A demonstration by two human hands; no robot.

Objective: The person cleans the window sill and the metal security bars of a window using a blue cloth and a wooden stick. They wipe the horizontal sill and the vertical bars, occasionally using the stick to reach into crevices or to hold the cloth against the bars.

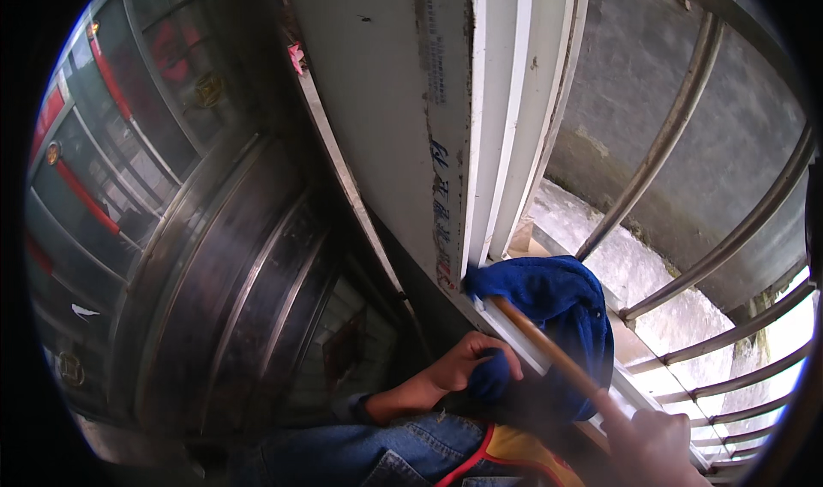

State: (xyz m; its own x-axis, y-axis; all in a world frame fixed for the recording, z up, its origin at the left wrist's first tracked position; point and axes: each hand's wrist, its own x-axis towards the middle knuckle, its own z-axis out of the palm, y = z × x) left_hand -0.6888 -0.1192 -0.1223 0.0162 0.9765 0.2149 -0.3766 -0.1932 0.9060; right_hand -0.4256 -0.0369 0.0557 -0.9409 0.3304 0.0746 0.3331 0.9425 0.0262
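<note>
A dark blue cloth (pixel 572 294) is draped over the lower window frame (pixel 514 339), at the foot of the upright frame. My right hand (pixel 649 439) grips a brown wooden stick (pixel 546 342), index finger stretched along it. The stick's far end presses against the cloth, near the corner where the track meets the upright. My left hand (pixel 460 361) is curled around a bunched end of blue cloth, left of the stick. Whether this end joins the draped part is hidden.
White window uprights (pixel 492 133) bearing printed writing rise ahead. Curved metal bars (pixel 675 120) stand outside at right, before a grey wall (pixel 617 69). A metal door with glass panes and red handles (pixel 106 82) is at left. A thin pale strip (pixel 341 152) runs between.
</note>
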